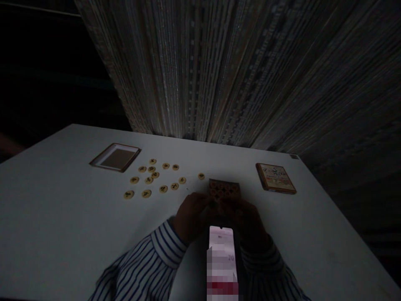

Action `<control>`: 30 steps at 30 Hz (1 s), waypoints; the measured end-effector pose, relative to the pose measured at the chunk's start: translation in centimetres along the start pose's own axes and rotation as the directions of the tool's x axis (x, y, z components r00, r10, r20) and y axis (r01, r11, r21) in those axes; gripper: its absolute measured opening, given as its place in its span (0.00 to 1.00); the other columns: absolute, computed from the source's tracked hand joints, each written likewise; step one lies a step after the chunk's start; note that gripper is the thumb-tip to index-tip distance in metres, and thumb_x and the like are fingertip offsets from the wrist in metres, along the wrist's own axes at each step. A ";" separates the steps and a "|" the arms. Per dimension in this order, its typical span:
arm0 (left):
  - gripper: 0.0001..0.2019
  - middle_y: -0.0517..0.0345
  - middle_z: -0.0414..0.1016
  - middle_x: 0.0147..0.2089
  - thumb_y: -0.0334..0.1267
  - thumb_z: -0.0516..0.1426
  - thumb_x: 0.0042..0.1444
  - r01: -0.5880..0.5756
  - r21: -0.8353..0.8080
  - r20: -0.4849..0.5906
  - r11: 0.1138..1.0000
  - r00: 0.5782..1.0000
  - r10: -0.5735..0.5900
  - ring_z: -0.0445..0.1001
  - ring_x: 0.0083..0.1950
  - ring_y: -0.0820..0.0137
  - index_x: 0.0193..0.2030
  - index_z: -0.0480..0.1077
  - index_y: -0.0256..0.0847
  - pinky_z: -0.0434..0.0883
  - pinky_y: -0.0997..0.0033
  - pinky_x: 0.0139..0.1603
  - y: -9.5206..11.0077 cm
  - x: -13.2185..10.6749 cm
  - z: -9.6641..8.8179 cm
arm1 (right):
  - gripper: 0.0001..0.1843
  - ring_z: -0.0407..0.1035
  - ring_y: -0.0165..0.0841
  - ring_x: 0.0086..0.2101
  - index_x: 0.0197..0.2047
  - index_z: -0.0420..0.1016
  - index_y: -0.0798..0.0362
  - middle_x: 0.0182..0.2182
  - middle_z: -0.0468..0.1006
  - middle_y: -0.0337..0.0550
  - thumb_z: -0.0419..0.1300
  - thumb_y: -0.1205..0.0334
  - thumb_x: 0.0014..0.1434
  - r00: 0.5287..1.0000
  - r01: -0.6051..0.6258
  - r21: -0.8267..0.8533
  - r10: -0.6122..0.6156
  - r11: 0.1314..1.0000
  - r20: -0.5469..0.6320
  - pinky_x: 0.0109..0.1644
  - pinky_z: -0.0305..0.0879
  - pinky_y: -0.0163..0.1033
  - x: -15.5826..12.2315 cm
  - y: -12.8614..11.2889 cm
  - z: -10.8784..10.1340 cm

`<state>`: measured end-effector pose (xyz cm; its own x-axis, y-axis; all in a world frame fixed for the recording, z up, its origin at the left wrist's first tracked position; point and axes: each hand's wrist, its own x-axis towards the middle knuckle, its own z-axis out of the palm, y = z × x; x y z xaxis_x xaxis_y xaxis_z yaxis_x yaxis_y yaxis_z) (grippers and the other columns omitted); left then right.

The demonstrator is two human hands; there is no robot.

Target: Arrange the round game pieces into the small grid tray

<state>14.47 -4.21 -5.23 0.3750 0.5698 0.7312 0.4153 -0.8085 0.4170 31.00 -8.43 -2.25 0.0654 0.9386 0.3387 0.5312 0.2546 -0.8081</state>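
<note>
A small tray of Chinese chess pieces lies in front of me, its round pieces set in rows. My left hand is at the near left of this tray, fingers bent around its edge. From the other side my right hand reaches over the near rows, its fingers curled together. Shadow hides the fingertips and whatever lies between them. Several loose pale Chinese chess pieces are scattered left of the tray, with a single piece close to its far left corner.
An open, shallow box part with a brown rim lies at the far left of the white table. A box lid with a printed picture lies at right. A lit phone is between my forearms. Behind the table hangs a striped curtain.
</note>
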 end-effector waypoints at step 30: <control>0.12 0.52 0.76 0.38 0.32 0.58 0.51 0.097 -0.148 0.039 0.984 0.995 -0.093 0.75 0.40 0.68 0.44 0.68 0.39 0.75 0.67 0.38 0.8 0.3 -0.5 | 0.08 0.74 0.32 0.32 0.37 0.76 0.51 0.31 0.80 0.42 0.59 0.59 0.54 0.995 -0.087 0.156 0.080 0.984 0.054 0.32 0.72 0.36 -0.1 -0.5 0.3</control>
<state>14.50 -4.76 -4.39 0.3670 0.6476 0.6678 0.3224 -0.7620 0.5617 30.48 -8.59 -2.01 0.0621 0.9670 0.2470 0.3852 0.2051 -0.8998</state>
